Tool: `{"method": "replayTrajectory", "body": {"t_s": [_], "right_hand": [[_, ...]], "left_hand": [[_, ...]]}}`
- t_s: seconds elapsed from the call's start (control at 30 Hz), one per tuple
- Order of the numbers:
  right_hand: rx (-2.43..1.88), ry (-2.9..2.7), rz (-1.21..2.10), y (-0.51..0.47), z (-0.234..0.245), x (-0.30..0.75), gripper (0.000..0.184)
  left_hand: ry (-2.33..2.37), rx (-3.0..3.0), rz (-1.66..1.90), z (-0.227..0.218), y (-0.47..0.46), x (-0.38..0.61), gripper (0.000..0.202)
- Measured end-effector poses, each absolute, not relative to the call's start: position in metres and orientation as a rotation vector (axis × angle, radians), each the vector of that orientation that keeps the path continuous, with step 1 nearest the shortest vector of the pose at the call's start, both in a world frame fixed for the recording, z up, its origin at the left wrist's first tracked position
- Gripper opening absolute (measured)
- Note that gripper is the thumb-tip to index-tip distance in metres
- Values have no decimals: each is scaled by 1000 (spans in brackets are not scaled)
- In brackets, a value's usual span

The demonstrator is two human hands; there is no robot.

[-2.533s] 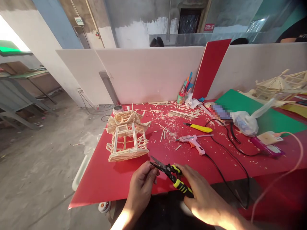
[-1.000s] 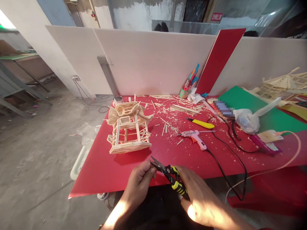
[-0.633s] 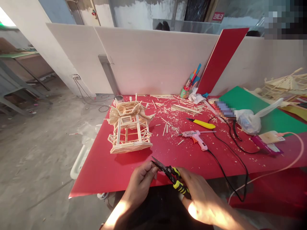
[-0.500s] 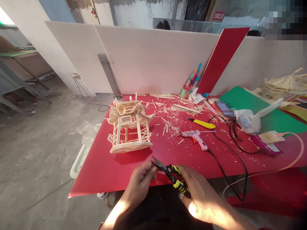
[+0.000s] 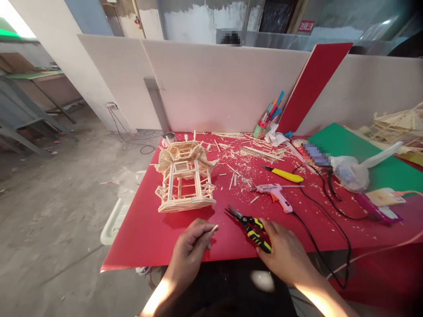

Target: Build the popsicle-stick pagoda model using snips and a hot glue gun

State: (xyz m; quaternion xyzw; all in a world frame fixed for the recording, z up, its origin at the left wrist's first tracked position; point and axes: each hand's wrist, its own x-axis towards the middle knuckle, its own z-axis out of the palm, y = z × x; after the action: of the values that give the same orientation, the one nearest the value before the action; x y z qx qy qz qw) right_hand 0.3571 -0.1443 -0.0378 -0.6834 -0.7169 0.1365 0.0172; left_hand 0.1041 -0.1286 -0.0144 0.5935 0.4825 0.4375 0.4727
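My left hand (image 5: pixel 191 246) is closed in a pinch on a short wooden stick (image 5: pixel 214 228), just above the red table top (image 5: pixel 145 242) near its front edge. My right hand (image 5: pixel 284 251) grips the yellow-and-black handles of a pair of snips (image 5: pixel 248 223), whose blades point up-left and lie low over the table, apart from the stick. A wooden-stick pavilion model (image 5: pixel 185 178) stands on the table behind my left hand.
A pink glue gun (image 5: pixel 274 193) with a black cord (image 5: pixel 317 220), a yellow utility knife (image 5: pixel 283 175), loose sticks and sawdust (image 5: pixel 251 154) lie mid-table. A pen cup (image 5: pixel 261 127), a red board (image 5: pixel 310 88), a green sheet (image 5: pixel 363 154) and a plastic bag (image 5: pixel 350 171) are at the back right.
The snips have moved right and away from my left hand, down toward the table. My left hand now shows a short stick in its pinch. The view has shifted slightly.
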Motion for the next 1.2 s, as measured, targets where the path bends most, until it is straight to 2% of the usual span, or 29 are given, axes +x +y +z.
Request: {"method": "replayTrajectory", "body": {"t_s": [0.17,0.3,0.37,0.47,0.53,0.77,1.2], "right_hand": [[-1949,-2198,136,-133,-44,360,55],[-1466,-2024,192,-124,-14,318,22],[-1247,-1957,234,-118,5,286,15],[-1095,-1940,203,-108,23,247,18],[-1056,-1959,215,-101,27,232,14],[-1058,-1871,128,-86,17,220,6],[-1074,-1883,117,-78,6,217,6]], "left_hand": [[1318,1773,1215,3,-133,70,18],[1450,2023,1322,22,-127,46,10],[1422,2113,1343,28,-121,40,11],[1323,2210,1358,31,-112,38,14],[1283,2251,1358,30,-107,37,15],[1313,2326,1465,24,-98,26,20],[1317,2306,1456,18,-88,19,19]]}}
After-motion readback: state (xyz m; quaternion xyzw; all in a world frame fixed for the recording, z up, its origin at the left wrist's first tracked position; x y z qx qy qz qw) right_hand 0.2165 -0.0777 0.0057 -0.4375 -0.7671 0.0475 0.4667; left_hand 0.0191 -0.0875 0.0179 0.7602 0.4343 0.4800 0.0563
